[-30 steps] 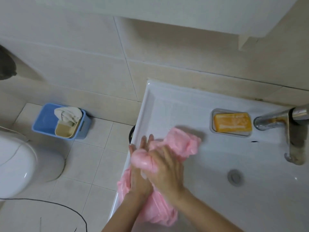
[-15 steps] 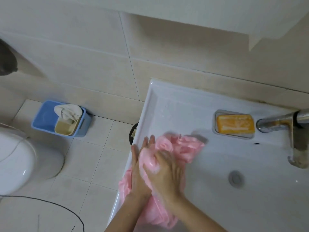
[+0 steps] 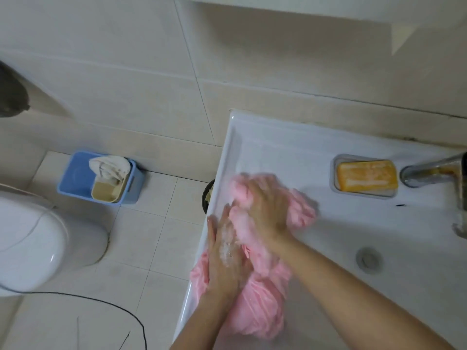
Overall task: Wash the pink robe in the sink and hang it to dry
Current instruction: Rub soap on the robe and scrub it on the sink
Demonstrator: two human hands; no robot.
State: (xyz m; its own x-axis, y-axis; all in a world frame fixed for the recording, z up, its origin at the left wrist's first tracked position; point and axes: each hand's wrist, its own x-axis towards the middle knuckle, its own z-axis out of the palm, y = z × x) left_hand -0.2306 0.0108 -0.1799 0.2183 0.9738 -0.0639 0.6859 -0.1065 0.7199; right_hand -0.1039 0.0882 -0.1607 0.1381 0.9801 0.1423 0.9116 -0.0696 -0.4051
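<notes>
Plainly mid-wash: the right hand (image 3: 265, 210) has its grip clenched on a soapy bunch of the pink robe (image 3: 255, 314), which lies against the rim of the sink (image 3: 228, 157). The left hand (image 3: 225, 258) presses it flat-fingered. Rinsing and hanging remain.

A single wide-angle view, worn on the head, looks steeply down from close above the sink (image 3: 278, 152), which fills the right and near part; the tiled floor (image 3: 161, 243) and toilet (image 3: 30, 243) lie to the left. The wall (image 3: 113, 97) runs across the far side.
</notes>
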